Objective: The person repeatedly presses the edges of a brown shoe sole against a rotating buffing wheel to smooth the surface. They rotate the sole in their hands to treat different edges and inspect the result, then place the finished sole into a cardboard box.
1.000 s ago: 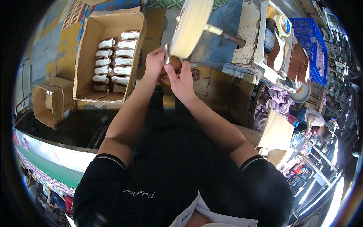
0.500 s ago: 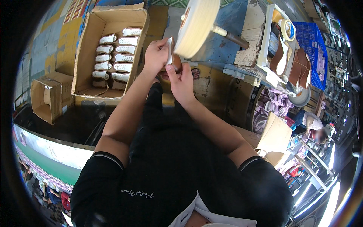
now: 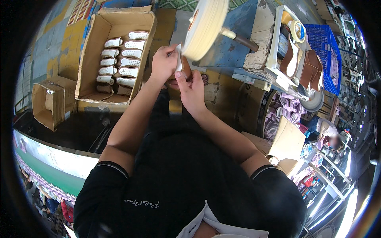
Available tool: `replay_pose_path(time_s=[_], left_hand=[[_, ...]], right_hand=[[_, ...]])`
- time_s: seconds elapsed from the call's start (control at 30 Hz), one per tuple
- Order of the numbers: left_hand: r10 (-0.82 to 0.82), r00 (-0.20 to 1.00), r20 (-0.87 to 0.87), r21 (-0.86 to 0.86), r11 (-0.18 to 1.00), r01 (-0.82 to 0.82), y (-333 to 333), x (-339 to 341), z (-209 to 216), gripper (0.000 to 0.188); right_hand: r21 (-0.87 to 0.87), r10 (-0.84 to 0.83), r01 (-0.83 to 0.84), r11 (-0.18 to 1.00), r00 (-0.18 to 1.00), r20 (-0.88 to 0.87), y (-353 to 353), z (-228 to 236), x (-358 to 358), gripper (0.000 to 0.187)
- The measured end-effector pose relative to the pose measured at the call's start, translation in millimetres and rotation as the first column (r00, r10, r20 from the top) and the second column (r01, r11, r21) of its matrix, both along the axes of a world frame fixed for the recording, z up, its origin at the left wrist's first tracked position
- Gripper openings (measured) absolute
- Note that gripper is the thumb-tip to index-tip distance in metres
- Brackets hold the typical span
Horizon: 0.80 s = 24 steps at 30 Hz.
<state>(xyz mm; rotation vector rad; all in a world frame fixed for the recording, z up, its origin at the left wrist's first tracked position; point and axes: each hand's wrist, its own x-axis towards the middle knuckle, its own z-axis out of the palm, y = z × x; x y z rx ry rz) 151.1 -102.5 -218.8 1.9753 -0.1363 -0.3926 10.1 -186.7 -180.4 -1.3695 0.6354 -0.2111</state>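
Observation:
Close in front of a cream buffing wheel (image 3: pixel 205 33), I hold a brown shoe (image 3: pixel 185 67) with a white sole in both hands. My left hand (image 3: pixel 163 65) is closed around its left side, near the end by the wheel. On the lower end, my right hand (image 3: pixel 192 90) grips with the thumb pressed over the edge and the fingers partly hidden underneath. The shoe is tilted, its brown side toward the wheel; whether it touches the wheel I cannot tell.
To the left, a cardboard box (image 3: pixel 88 51) holds rows of shoes (image 3: pixel 129 71) with white soles up. A smaller box (image 3: pixel 70 93) sits beside it. The wheel's shaft (image 3: pixel 246 41) extends right toward a white tray (image 3: pixel 272 67) with brown shoe pieces and tape. Behind that stands a blue crate (image 3: pixel 317 37).
The shoe has shifted slightly down and turned a little, showing more of its brown side. Both hands have moved slightly with it and keep their grip.

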Motion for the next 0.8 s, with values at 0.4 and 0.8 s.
replay_pose_path(time_s=[0.4,0.8], left_hand=[[0.005,0.834,-0.552,-0.449,0.841,-0.301,-3.6,-8.8,-34.9,0.047],[-0.066,0.76,-0.647,-0.462,0.826,-0.322,6.6,-38.8,-17.2,0.043]], right_hand=[[-0.064,0.097,-0.109,0.992,0.979,-0.178,-13.9,20.8,12.5,0.047],[-0.421,0.244,-0.292,0.859,0.956,-0.166,-24.1,38.5,-15.2,0.041]])
